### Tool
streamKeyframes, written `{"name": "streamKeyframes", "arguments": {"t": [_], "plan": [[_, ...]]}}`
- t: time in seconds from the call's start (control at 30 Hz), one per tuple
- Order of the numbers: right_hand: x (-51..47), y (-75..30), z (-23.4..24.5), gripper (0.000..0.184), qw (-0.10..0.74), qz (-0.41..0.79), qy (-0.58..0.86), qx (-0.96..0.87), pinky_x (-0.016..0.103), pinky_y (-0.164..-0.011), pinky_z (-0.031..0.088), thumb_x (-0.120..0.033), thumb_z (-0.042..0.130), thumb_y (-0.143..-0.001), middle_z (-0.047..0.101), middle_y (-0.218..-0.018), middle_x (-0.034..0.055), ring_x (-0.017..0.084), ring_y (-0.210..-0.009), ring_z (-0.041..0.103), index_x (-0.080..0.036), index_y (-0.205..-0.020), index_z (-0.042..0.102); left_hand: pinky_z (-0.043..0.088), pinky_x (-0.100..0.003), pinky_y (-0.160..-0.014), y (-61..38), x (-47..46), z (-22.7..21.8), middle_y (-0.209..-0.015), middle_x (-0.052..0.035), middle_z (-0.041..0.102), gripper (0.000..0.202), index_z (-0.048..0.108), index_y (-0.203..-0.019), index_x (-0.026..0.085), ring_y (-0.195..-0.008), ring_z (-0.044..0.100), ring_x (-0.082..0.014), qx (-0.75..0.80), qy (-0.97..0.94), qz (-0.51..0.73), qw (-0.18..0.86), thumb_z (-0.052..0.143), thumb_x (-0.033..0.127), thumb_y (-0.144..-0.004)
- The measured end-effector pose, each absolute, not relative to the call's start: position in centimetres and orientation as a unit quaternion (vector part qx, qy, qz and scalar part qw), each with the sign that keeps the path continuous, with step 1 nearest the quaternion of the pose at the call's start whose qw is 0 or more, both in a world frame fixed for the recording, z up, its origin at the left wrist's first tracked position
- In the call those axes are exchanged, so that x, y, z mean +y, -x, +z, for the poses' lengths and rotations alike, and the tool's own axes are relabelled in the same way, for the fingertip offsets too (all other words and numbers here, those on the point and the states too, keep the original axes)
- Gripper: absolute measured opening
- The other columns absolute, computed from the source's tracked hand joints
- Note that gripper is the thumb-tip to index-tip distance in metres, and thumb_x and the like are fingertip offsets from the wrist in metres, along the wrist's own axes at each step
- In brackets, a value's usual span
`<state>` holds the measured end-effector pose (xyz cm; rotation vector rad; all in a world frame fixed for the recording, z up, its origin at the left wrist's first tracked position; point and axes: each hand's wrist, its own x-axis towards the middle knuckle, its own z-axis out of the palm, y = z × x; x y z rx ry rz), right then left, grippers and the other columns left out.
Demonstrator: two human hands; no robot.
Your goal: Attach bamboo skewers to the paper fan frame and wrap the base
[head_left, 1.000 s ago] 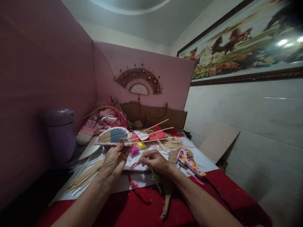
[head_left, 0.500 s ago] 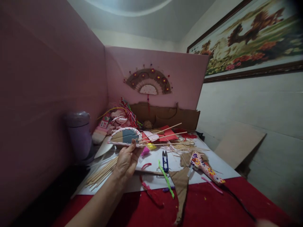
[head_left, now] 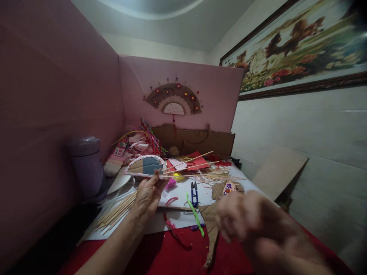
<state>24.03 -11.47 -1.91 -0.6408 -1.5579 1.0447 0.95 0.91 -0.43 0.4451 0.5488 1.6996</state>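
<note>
fan piece (head_left: 145, 167), half made, with tan and blue panels and a pale rim, sits left of centre in the head view, raised above the cluttered table. the left hand (head_left: 149, 194) comes up from the lower left and pinches the piece at its lower right edge, thumb on the near side and fingers closed behind it. thin sticks (head_left: 190, 159) run out of the piece toward the right, spread apart and rising slightly.

the right hand (head_left: 243, 217) fills the lower right of the frame, close to the camera and blurred; nothing shows in it, and whether its fingers are curled shut or loose cannot be told. it is well apart from the fan piece.

between the two hands, on a white sheet (head_left: 156, 225), lie blue snips (head_left: 194, 193) with points away from the camera, and just below them a green strip (head_left: 195, 215) set slantwise. a brown cardboard cut-out (head_left: 211, 229) lies right of the strip, partly hidden by the right hand. a flower-patterned glue gun (head_left: 229, 187) shows just above that hand.

a bundle of sticks (head_left: 117, 214) rests at the lower left of the sheet, beside the left wrist. a red cloth (head_left: 172, 256) covers the near table edge. a purple container (head_left: 86, 164) stands at the left against a pink board (head_left: 57, 95). a finished fan (head_left: 173, 100) hangs on the far board at upper centre, and a framed picture (head_left: 298, 49) crosses the upper right.
</note>
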Motion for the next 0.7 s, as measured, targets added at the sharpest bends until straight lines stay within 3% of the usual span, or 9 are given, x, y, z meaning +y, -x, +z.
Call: {"name": "streamKeyframes", "arguments": {"t": [0.07,0.13,0.23,0.37,0.5,0.7], "plan": [[-9.8,-20.5,1.0,0.018,0.497,0.522,0.289,-0.63,0.028,-0.047,0.04,-0.042,0.068,-0.073,0.06,-0.058,0.0037,0.016,-0.051,0.051,-0.025,-0.074,0.062,0.058,-0.029,-0.065,-1.0,0.9,-0.5,-0.066,-0.0049,0.066,0.014,0.057,-0.068,0.01,-0.061,0.065,-0.0134,0.238,-0.2,0.733,0.606,0.054,0.004,-0.08],[-7.9,-17.5,2.0,0.033,0.441,0.598,0.303,-0.597,0.024,-0.038,0.032,-0.051,0.058,-0.078,0.051,-0.042,-0.0007,0.009,-0.036,0.039,-0.02,-0.07,0.061,0.057,-0.029,-0.064,-1.0,0.8,-0.4,-0.066,-0.0052,0.066,0.012,0.057,-0.068,0.01,-0.062,0.065,-0.0142,0.248,-0.208,0.725,0.608,0.057,0.006,-0.079],[-4.9,-14.8,0.9,0.039,0.444,0.63,0.358,-0.527,0.018,-0.034,0.031,-0.055,0.064,-0.069,0.057,-0.054,0.0008,0.008,-0.042,0.044,-0.015,-0.07,0.059,0.057,-0.029,-0.063,-1.1,0.6,-0.3,-0.063,-0.0045,0.065,0.011,0.056,-0.068,0.011,-0.06,0.064,-0.0145,0.269,-0.218,0.714,0.609,0.058,0.008,-0.079],[-1.3,-13.0,-1.3,0.039,0.477,0.656,0.39,-0.437,0.016,-0.035,0.034,-0.037,0.078,-0.056,0.061,-0.069,0.0004,0.008,-0.049,0.05,-0.016,-0.083,0.06,0.054,-0.024,-0.058,-1.4,0.4,-0.4,-0.058,-0.0027,0.063,0.012,0.056,-0.067,0.012,-0.054,0.062,-0.0125,0.277,-0.22,0.701,0.619,0.059,0.008,-0.078],[0.4,-12.0,-2.1,0.033,0.525,0.65,0.333,-0.437,0.016,-0.037,0.038,-0.031,0.077,-0.056,0.056,-0.064,-0.0017,0.006,-0.048,0.047,-0.014,-0.08,0.063,0.05,-0.019,-0.051,-1.7,0.2,-0.4,-0.058,-0.0026,0.064,0.012,0.057,-0.068,0.012,-0.051,0.061,-0.0108,0.285,-0.208,0.699,0.622,0.059,0.007,-0.078],[1.2,-11.6,-2.7,0.033,0.57,0.597,0.312,-0.47,0.016,-0.033,0.037,-0.037,0.077,-0.055,0.053,-0.057,-0.0025,0.008,-0.048,0.046,-0.013,-0.072,0.063,0.05,-0.02,-0.051,-1.9,0.2,-0.9,-0.056,-0.0051,0.065,0.014,0.058,-0.061,0.01,-0.051,0.062,-0.0127,0.281,-0.214,0.68,0.643,0.067,0.009,-0.072]]}}
